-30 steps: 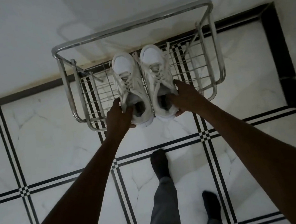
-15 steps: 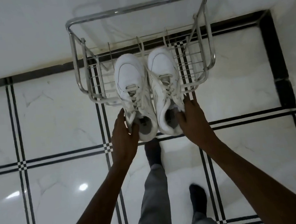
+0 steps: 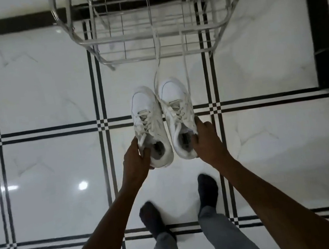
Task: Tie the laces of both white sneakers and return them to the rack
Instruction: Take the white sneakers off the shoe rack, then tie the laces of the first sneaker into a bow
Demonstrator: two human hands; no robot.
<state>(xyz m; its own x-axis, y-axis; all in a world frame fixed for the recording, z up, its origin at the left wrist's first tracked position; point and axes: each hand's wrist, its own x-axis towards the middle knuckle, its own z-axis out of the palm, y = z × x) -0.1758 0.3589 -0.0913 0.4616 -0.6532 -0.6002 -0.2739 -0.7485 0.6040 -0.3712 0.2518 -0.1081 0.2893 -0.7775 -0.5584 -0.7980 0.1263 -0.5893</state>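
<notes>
left hand [image 3: 138, 159] grips heel of left sneaker [image 3: 149, 124], right hand [image 3: 204, 140] grips right sneaker [image 3: 178, 118]. pair now lifted off rack [image 3: 147, 34], held over tiled floor [image 3: 41, 98]. loose laces [image 3: 156, 48] trail back to rack, untied; tying comes next.

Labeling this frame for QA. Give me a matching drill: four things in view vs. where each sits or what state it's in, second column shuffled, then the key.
Things:
1. left sneaker
2. right sneaker
3. rack
4. loose laces

Place or state:
A. stands on the floor by the wall, no shoes on it
B. held at the heel by the right hand
C. trail from the shoe toward the rack, untied
D. held at the heel by the left hand

Pairs: 1-D, 2-B, 3-A, 4-C
</notes>
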